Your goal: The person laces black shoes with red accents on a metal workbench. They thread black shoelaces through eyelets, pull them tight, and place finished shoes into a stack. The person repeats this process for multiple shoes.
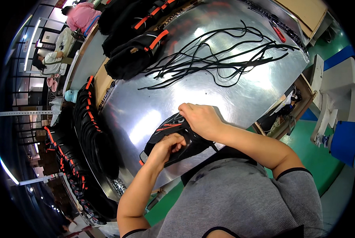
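Along the far left, a long row of black shoes (pixel 68 160) with orange trim runs down beside a second, similar row (pixel 95 135). Beyond them, toward the upper left, are a person in a white top (pixel 52 63) and another in pink (pixel 83 18). More black shoes (pixel 124 61) with orange loops lie bunched at the back left of the shiny metal table (pixel 133 101). At the table's near edge, the left hand (pixel 167 146) has its fingers curled in against a black shoe (pixel 157 137) with orange lines; I cannot tell whether they pinch anything. That shoe lies tilted between both hands, its orange-tipped end pointing lower left. The right hand (pixel 201 119) grasps its upper edge, knuckles bent over it. Behind the hands, loose black laces (pixel 215 62) sprawl in a tangle across the metal. Farther right come a red-handled tool (pixel 279 35) near the table's back corner, a filled drawer (pixel 305 102) below the table's side, and a white chair (pixel 340 77) on the green floor (pixel 328 166).
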A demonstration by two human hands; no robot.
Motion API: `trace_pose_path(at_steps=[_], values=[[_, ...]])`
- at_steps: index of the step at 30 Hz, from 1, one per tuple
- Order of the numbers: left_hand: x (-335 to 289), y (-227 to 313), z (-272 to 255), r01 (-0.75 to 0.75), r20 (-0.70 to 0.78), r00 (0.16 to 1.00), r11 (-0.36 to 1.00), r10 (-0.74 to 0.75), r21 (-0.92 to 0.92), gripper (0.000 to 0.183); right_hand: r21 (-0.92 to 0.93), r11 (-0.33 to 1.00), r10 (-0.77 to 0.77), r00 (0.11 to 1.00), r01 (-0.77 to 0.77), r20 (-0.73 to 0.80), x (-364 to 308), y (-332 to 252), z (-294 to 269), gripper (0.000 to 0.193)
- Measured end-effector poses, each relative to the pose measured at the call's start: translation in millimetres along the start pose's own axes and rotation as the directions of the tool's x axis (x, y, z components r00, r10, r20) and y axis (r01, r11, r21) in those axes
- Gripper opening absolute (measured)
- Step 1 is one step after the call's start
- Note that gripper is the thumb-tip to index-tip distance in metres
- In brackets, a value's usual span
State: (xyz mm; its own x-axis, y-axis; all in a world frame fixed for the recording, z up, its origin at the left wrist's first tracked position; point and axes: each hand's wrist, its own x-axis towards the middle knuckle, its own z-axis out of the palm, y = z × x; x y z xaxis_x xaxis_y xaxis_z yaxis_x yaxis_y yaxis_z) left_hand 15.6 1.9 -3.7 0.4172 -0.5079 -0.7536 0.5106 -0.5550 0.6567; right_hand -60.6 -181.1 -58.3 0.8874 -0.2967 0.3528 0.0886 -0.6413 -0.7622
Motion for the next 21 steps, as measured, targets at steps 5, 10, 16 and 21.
trace_pose_path(at_steps=[5, 10, 16, 21], values=[[-6.0, 3.7, 9.8, -0.057, -0.263, 0.965, 0.976, 0.000, -0.209, 0.013, -0.014, 1.000, -0.023, 1.000, 0.023, -0.009, 0.0, 0.0, 0.1, 0.010], [-0.8, 2.4, 11.0, -0.112, -0.251, 0.966, 0.974, 0.061, -0.194, 0.016, -0.052, 0.997, -0.056, 0.998, 0.056, -0.003, -0.3, 0.5, 0.0, 0.011], [3.9, -3.5, -3.0, -0.057, -0.049, 0.998, 0.960, 0.045, -0.274, 0.014, -0.076, 0.994, -0.076, 0.997, 0.077, 0.011, -0.2, -0.8, 3.4, 0.011], [-82.3, 33.9, 7.3, -0.239, 0.168, 0.900, 0.777, 0.403, -0.582, 0.018, -0.102, 0.994, -0.037, 0.999, 0.039, 0.021, -1.4, 1.8, 1.4, 0.011]])
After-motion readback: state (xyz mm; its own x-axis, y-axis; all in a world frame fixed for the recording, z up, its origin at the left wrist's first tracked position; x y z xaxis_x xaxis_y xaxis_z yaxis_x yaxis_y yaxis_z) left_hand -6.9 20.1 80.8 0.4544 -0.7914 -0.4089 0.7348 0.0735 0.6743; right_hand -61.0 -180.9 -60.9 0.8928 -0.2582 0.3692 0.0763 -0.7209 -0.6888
